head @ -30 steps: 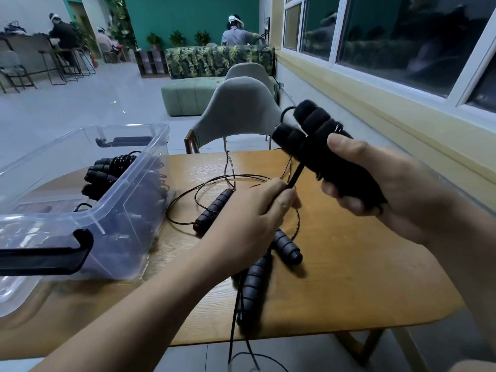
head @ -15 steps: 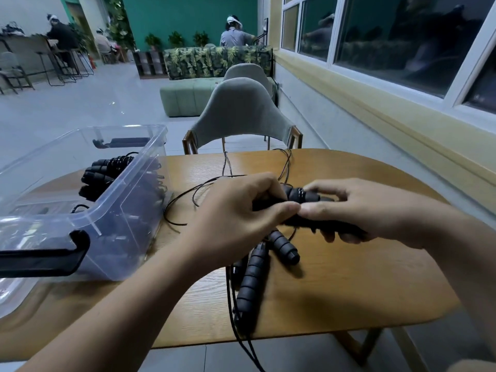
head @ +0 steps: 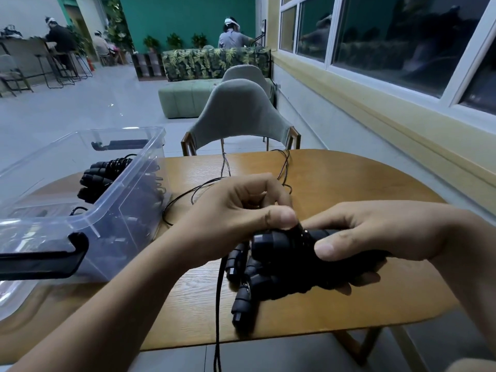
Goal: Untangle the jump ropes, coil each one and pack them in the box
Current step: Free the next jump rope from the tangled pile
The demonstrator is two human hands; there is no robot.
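My right hand (head: 381, 237) grips a pair of black foam jump-rope handles (head: 279, 242) above the near middle of the wooden table (head: 349, 178). My left hand (head: 236, 210) is curled against their left end, thumb on top, pinching the thin black cord there. Other ribbed black handles (head: 241, 304) lie on the table just below the hands. Loose cord (head: 204, 186) loops across the table and hangs over the far edge; another strand (head: 218, 318) drops over the near edge. A clear plastic box (head: 88, 210) at the left holds coiled ropes (head: 104, 175).
A black latch handle (head: 43, 261) sticks out of the box's near end. A grey chair (head: 239, 116) stands at the table's far side. A yellow wall with windows runs along the right. People sit far off across the room.
My right hand brought the handles down from chest height to just above the table and toward me. My left hand moved in and closed on their end.
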